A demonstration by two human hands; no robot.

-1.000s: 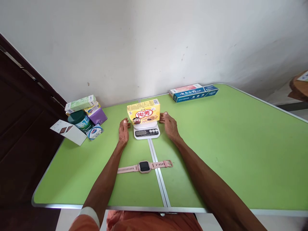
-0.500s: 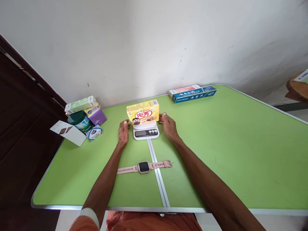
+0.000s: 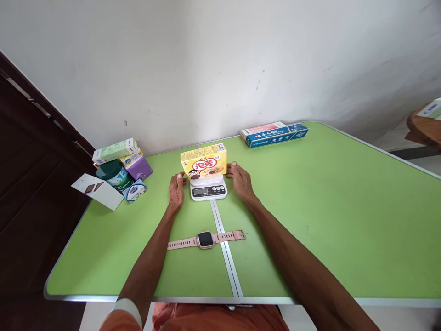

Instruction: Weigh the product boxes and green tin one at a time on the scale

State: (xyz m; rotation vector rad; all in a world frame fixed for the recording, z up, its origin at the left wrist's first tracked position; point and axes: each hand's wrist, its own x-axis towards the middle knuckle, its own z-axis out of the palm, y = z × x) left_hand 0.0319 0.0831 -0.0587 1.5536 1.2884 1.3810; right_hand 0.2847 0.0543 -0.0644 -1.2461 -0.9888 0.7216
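Observation:
A yellow snack box with red lettering stands on its long side on a white kitchen scale. The scale's dark panel with its display and round buttons faces me. To the left of the box rests my left hand, thumb up and fingers stretched towards the scale. On the other side is my right hand, open, its fingertips close by the box's right end. Whether the fingertips touch the box or scale I cannot tell. A pink smartwatch lies flat between my forearms.
At the left are a green box, a dark green tub, a purple pack, a small white-blue box and a white box. Blue and pink-white boxes lie by the wall on the green table.
The view has shifted very slightly. Both hands, the snack box and the scale hold their places relative to each other.

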